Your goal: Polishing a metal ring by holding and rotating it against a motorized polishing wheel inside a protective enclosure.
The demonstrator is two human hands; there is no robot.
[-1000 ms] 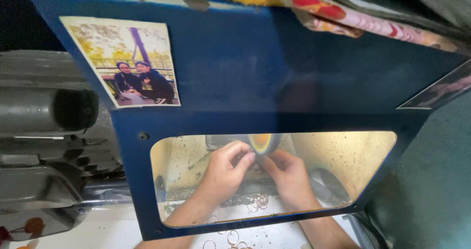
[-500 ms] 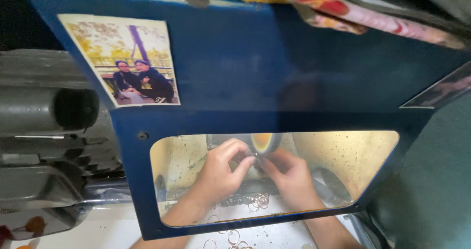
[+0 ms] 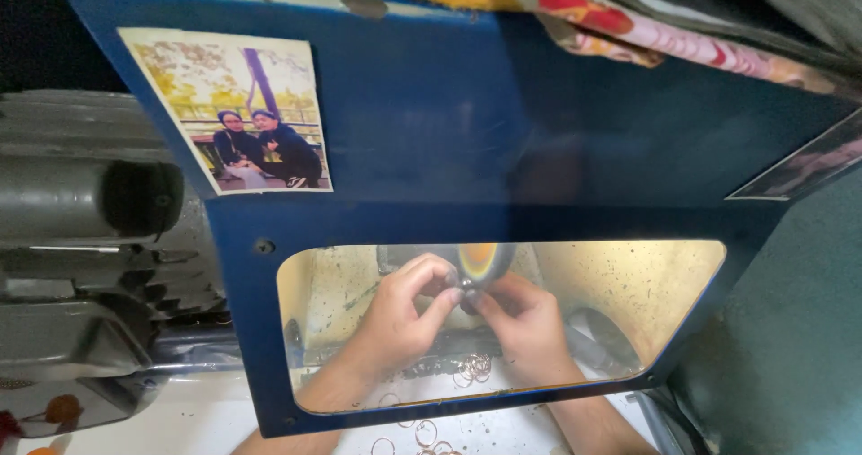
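Behind the blue guard's window (image 3: 269,347), the left hand (image 3: 395,316) and right hand (image 3: 525,325) are pinching a small ring (image 3: 467,295) together. They are steadying it against the orange wheel (image 3: 478,259). Loose rings (image 3: 474,365) are lying beneath.

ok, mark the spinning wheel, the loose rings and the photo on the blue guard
spinning wheel (image 3: 479,262), head view, on its orange face.
loose rings (image 3: 474,366), head view, on the pile below the hands.
photo (image 3: 235,109), head view, on its middle.

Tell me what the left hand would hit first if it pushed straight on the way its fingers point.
Most likely the orange wheel: the left hand points its fingertips up toward it, almost touching, beside the right hand. Depth through the window is unclear.
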